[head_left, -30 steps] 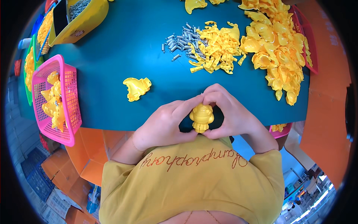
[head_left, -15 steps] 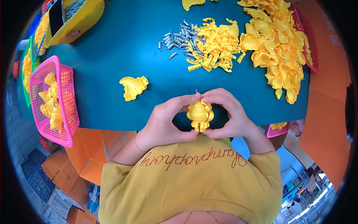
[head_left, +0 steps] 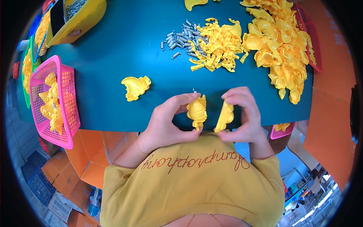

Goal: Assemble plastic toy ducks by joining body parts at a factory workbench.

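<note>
Head view showed the left hand [head_left: 162,121] pinching 1 yellow shell half [head_left: 197,110] and the right hand [head_left: 244,113] pinching another half [head_left: 224,117]; misaligned edges could jam the fit.

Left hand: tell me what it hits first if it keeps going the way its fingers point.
The left hand points right, so it would likely first meet the yellow shell half in the right hand, just beyond its own yellow shell half; depth is unclear.

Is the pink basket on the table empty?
No, the pink basket at the person's left on the teal table holds several yellow plastic pieces.
</note>
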Available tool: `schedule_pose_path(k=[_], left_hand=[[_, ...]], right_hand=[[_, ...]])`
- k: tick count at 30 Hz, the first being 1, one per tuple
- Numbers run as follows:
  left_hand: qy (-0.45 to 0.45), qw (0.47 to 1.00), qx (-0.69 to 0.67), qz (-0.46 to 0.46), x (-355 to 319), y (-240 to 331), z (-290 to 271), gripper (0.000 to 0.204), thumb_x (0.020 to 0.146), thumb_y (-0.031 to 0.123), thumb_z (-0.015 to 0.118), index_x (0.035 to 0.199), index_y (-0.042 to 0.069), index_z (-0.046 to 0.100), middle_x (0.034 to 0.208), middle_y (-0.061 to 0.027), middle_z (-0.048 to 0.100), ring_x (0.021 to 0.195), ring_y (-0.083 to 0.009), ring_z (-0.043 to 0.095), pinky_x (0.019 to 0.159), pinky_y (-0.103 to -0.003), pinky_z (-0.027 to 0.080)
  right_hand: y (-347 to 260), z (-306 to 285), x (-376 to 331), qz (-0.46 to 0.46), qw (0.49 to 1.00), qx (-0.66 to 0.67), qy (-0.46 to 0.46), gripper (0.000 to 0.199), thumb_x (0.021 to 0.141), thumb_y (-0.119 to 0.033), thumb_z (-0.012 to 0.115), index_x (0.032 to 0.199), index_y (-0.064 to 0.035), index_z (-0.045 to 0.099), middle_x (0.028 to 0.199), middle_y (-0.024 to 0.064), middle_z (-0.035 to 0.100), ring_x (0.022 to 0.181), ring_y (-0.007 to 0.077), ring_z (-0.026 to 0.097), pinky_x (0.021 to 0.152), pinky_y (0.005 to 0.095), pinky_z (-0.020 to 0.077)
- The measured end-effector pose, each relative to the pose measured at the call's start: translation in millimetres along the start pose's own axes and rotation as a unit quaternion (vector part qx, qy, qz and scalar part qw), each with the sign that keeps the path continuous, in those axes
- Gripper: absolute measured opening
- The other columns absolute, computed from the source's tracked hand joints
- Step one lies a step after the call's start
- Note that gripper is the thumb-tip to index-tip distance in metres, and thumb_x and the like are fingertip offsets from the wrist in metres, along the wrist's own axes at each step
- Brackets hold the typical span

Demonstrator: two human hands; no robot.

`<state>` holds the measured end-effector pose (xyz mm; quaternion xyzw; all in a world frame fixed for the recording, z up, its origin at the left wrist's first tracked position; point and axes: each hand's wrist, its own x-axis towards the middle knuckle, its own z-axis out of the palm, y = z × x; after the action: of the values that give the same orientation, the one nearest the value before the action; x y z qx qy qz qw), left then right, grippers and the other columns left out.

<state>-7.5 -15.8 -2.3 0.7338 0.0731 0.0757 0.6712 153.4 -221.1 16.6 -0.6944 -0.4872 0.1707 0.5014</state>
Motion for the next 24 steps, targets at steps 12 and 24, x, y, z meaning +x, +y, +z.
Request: schedule_pose_path(k=[12, 24], left_hand=[[-0.035, 0.995, 0.097, 0.005, 6, 14, -4, 0.075, 0.071, 0.006, 0.091, 0.139, 0.008, 0.059, 0.141, -0.0128, 0.062, 0.127, -0.0256, 0.065, 0.100, -0.036, 0.059], [0.007, 0.996, 0.084, 0.039, 1, 3, 0, 0.068, 0.070, 0.008, 0.092, 0.132, 0.009, 0.065, 0.134, -0.0110, 0.067, 0.120, -0.0268, 0.068, 0.091, -0.035, 0.063]], right_hand=[[-29, 8, -21, 0.162, 0.986, -0.009, 0.040, 0.035, 0.088, -0.019, 0.086, 0.117, -0.0052, 0.073, 0.091, 0.0028, 0.071, 0.072, 0.0137, 0.061, 0.061, 0.0258, 0.0460], [-27, 46, -6, 0.104, 0.993, 0.046, -0.014, 0.011, 0.095, -0.010, 0.075, 0.096, -0.0043, 0.066, 0.083, 0.0087, 0.060, 0.065, 0.0268, 0.059, 0.056, 0.0350, 0.0459]])
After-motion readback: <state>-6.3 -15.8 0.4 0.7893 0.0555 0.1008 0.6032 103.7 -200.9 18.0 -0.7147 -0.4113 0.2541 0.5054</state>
